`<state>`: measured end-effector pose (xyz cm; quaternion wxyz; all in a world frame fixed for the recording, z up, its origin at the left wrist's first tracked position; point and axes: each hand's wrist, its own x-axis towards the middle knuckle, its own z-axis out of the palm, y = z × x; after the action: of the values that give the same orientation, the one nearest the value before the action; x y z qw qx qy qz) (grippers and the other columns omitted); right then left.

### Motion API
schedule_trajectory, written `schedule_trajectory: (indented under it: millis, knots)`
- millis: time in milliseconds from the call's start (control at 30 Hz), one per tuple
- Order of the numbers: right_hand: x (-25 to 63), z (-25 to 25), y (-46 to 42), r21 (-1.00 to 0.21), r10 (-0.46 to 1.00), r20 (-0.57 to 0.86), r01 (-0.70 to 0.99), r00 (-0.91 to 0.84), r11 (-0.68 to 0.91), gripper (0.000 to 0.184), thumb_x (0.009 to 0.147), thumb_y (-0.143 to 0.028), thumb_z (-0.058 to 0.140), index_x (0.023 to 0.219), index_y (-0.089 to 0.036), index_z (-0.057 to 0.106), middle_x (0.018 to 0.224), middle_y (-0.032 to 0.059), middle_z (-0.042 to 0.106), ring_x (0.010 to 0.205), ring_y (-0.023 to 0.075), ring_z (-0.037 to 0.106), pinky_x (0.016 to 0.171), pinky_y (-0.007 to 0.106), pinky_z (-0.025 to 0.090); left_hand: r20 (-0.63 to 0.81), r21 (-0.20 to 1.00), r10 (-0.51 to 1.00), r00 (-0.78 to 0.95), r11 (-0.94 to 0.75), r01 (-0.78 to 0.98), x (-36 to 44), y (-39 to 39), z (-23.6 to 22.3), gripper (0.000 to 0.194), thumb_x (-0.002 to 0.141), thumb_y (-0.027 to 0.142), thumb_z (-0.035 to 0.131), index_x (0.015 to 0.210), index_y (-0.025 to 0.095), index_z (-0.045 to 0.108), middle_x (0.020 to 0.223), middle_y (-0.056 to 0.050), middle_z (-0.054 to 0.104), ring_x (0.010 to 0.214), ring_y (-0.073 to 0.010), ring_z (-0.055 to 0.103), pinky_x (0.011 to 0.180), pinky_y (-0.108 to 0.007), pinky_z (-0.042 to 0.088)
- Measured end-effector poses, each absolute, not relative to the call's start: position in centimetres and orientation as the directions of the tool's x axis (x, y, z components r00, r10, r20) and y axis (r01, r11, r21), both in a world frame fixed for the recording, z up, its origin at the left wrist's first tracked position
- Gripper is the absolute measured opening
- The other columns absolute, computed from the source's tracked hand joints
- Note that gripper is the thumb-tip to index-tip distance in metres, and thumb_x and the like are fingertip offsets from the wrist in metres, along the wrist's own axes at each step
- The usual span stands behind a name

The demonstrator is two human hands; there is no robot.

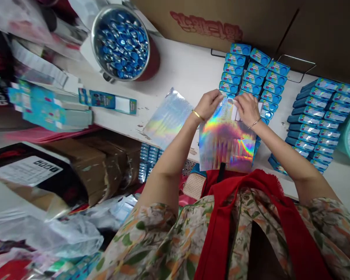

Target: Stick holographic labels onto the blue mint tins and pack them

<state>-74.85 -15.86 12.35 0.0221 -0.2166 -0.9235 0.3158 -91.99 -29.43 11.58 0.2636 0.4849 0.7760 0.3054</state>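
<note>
I hold a shiny holographic pouch (226, 140) upright over the white table's (186, 70) front edge. My left hand (208, 104) pinches its top left corner, fingers closed on the foil. My right hand (246, 109) grips the top right part, fingers curled over the rim near a small white piece I cannot make out. Behind my hands lie rows of small blue boxes (252, 74).
A second stack of blue boxes (317, 120) sits at the right. Another holographic pouch (167, 118) lies flat to the left. A metal pot of blue wrapped pieces (121, 42) stands far left. Flat blue cartons (106, 100), cardboard boxes (84, 167) and plastic bags (46, 229) crowd the left side.
</note>
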Motion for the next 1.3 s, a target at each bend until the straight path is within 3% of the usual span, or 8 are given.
schedule_trajectory:
  millis: [233, 433, 700, 833, 933, 1067, 1167, 1300]
  knots:
    - [-72.5, 11.4, -12.8, -0.525, 0.474, -0.112, 0.457, -0.873, 0.718, 0.067, 0.103, -0.058, 0.011, 0.096, -0.021, 0.066, 0.099, 0.0125, 0.067, 0.104, 0.0297, 0.057, 0.095, 0.048, 0.041, -0.005, 0.619, 0.980, -0.198, 0.159, 0.769, -89.0, -25.3, 10.9, 0.038, 0.101, 0.047, 0.044, 0.118, 0.022, 0.067, 0.122, -0.011, 0.068, 0.118, -0.0294, 0.060, 0.105, -0.048, 0.041]
    - [-71.9, 10.3, -13.1, -0.498, 0.499, -0.211, 0.531, -0.841, 0.685, 0.062, 0.104, -0.053, 0.013, 0.096, -0.021, 0.065, 0.101, 0.0131, 0.068, 0.106, 0.0297, 0.058, 0.094, 0.047, 0.039, -0.004, 0.584, 0.988, -0.156, 0.129, 0.801, -86.3, -25.0, 9.5, 0.039, 0.104, 0.034, 0.034, 0.111, 0.020, 0.070, 0.119, -0.012, 0.071, 0.107, -0.0267, 0.064, 0.095, -0.045, 0.045]
    - [-71.7, 9.7, -13.6, -0.497, 0.503, -0.214, 0.537, -0.837, 0.682, 0.060, 0.105, -0.052, 0.015, 0.099, -0.020, 0.065, 0.100, 0.0135, 0.067, 0.107, 0.0304, 0.057, 0.097, 0.050, 0.040, 0.036, 0.603, 0.974, -0.222, 0.156, 0.783, -83.7, -28.0, 10.2, 0.028, 0.105, 0.032, 0.039, 0.105, 0.022, 0.065, 0.133, -0.011, 0.067, 0.122, -0.0245, 0.060, 0.109, -0.049, 0.038]
    - [-71.6, 9.4, -13.7, -0.506, 0.496, -0.196, 0.520, -0.846, 0.688, 0.064, 0.104, -0.055, 0.013, 0.097, -0.020, 0.067, 0.100, 0.0133, 0.067, 0.106, 0.0303, 0.058, 0.098, 0.053, 0.041, 0.108, 0.617, 0.976, -0.190, 0.084, 0.782, -81.5, -31.1, 13.5, 0.018, 0.101, 0.030, 0.048, 0.095, 0.021, 0.062, 0.106, -0.009, 0.073, 0.100, -0.0225, 0.064, 0.093, -0.045, 0.044]
    - [-71.3, 9.9, -13.7, -0.573, 0.508, -0.131, 0.483, -0.851, 0.662, 0.070, 0.101, -0.065, 0.014, 0.104, -0.022, 0.069, 0.109, 0.0131, 0.067, 0.111, 0.0306, 0.058, 0.100, 0.055, 0.042, 0.160, 0.760, 0.904, -0.397, 0.144, 0.634, -80.8, -32.4, 16.1, 0.016, 0.098, 0.032, 0.057, 0.086, 0.022, 0.059, 0.082, -0.001, 0.069, 0.081, -0.0167, 0.063, 0.083, -0.038, 0.045]
    - [-70.0, 12.1, -14.3, -0.834, 0.604, 0.003, 0.331, -0.797, 0.441, 0.077, 0.092, -0.082, 0.020, 0.114, -0.025, 0.068, 0.121, 0.0102, 0.066, 0.119, 0.0288, 0.058, 0.106, 0.052, 0.044, 0.008, 0.982, 0.621, -0.784, 0.142, 0.122, -81.5, -30.8, 17.0, 0.025, 0.091, 0.043, 0.071, 0.085, 0.023, 0.057, 0.078, 0.002, 0.062, 0.075, -0.0122, 0.061, 0.074, -0.030, 0.048]
    - [-69.2, 13.9, -15.7, -0.960, 0.665, -0.124, 0.259, -0.737, 0.109, 0.076, 0.088, -0.086, 0.028, 0.107, -0.026, 0.070, 0.107, 0.0066, 0.069, 0.103, 0.0230, 0.064, 0.097, 0.045, 0.051, -0.164, 0.985, 0.555, -0.815, 0.047, -0.166, -81.8, -28.5, 16.1, 0.033, 0.085, 0.048, 0.078, 0.082, 0.023, 0.056, 0.075, 0.003, 0.058, 0.071, -0.0100, 0.059, 0.071, -0.026, 0.048]
    - [-68.8, 14.6, -17.0, -0.935, 0.685, -0.355, 0.259, -0.637, -0.244, 0.056, 0.077, -0.080, 0.062, 0.086, -0.025, 0.064, 0.083, -0.0008, 0.064, 0.078, 0.0143, 0.060, 0.081, 0.033, 0.054, -0.271, 0.952, 0.576, -0.771, 0.042, -0.303, -81.0, -26.4, 14.7, 0.037, 0.081, 0.049, 0.081, 0.080, 0.022, 0.055, 0.073, 0.004, 0.059, 0.069, -0.0091, 0.059, 0.070, -0.024, 0.050]
